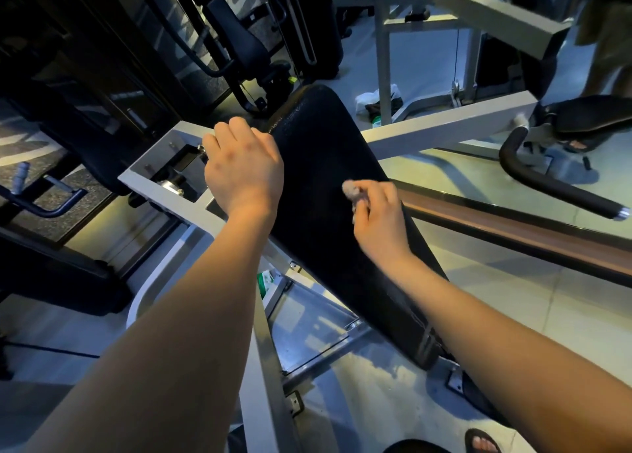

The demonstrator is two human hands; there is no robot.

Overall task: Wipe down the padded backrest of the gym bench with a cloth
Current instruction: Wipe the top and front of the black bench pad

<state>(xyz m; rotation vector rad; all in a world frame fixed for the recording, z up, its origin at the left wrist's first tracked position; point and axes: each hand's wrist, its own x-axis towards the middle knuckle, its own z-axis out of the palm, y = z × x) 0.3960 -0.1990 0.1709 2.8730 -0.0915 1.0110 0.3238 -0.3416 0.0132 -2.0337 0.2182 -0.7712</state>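
Backrest, black and padded, slants away from you on its white frame. Your right hand pinches a small crumpled cloth in curled fingers against the pad's middle. Your left hand curls its fingers over the left edge.

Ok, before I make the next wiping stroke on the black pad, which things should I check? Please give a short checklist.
1. Small crumpled grey cloth pinched securely in the right hand: ok.
2. Cloth touching the black padded backrest: ok, it appears pressed on the pad.
3. Left hand holding the backrest's left edge to steady it: ok.
4. Pad surface ahead of the cloth free of objects: ok.
5. Cloth opened wide for good coverage: not ok, it is bunched small.
6. Cloth damp and clean enough: cannot tell.
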